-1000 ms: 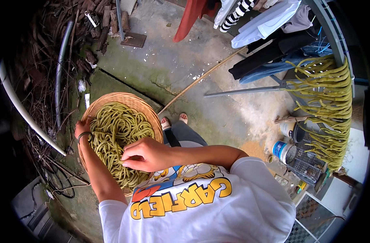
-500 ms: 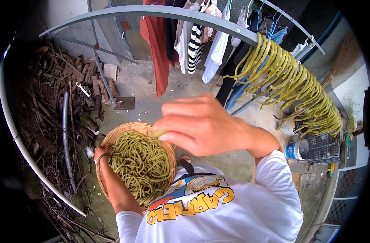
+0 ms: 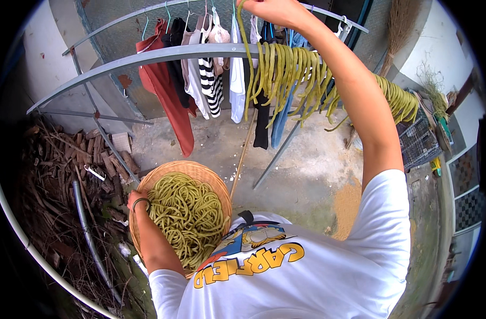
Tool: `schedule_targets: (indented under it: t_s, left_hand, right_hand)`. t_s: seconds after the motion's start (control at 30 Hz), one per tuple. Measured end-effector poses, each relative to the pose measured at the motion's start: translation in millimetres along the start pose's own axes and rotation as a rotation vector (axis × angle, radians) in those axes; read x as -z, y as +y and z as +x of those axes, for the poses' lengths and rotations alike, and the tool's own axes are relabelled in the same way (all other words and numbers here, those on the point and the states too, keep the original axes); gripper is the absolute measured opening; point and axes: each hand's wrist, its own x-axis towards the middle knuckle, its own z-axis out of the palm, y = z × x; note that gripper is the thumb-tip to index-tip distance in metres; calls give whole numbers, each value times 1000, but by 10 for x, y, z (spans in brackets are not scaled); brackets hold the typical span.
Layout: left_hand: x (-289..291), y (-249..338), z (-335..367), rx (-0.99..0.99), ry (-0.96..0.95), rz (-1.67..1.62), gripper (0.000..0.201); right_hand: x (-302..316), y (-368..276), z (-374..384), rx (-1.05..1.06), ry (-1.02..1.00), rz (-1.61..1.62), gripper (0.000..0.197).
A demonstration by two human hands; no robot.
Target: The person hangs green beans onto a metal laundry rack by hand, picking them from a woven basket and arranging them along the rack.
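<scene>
I see woodpile [image 3: 67,175] far left, grey pipe [image 3: 86,223] lying across it. Left hand [image 3: 138,201] curled over rim of woven basket [image 3: 197,171], gripping it against body; basket full of green long beans [image 3: 187,218]. Metal rail [image 3: 147,56] arcs overhead, clothes [image 3: 200,80] hanging behind. Right hand [image 3: 275,8] raised at rail, fingers closed on one bean strand [image 3: 245,58], beside beans already draped [image 3: 301,72]. Wire crate [image 3: 418,141] far right.

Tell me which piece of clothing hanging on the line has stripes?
The black-and-white striped top, hanging between a pale beige garment and a white garment. The others are plain colours; only it has stripes.
</scene>
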Motion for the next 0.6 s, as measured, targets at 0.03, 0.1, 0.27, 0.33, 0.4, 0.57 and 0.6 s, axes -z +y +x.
schedule_targets:
  t_s: [0.03, 0.1, 0.27, 0.33, 0.4, 0.57, 0.6]
  left_hand:
    - [-25, -14, 31, 9, -6, 7, 55]
    - [-56, 20, 62, 10, -3, 16, 55]
    - [-105, -21, 136, 68, -97, 72, 56]
    - [-66, 73, 93, 65, -99, 79, 56]
    - [18, 23, -18, 73, -63, 67, 56]
    - [-184, -238, 87, 103, 55, 53, 49]
    - [-224, -230, 103, 112, 80, 53, 51]
  right_hand:
    - [-55, 122, 57, -49, -4, 17, 22]
    - [-116, 370, 140, -98, -27, -59, 23]
    - [-521, 1040, 307, -247, -172, -318, 31]
    - [-651, 1483, 371, -167, -394, -336, 35]
    - [-650, 1235, 304, -188, -308, -347, 42]
    - [-1022, -79, -627, 334, 95, 127, 14]
    - [-1227, -302, -930, 383, -81, 221, 14]
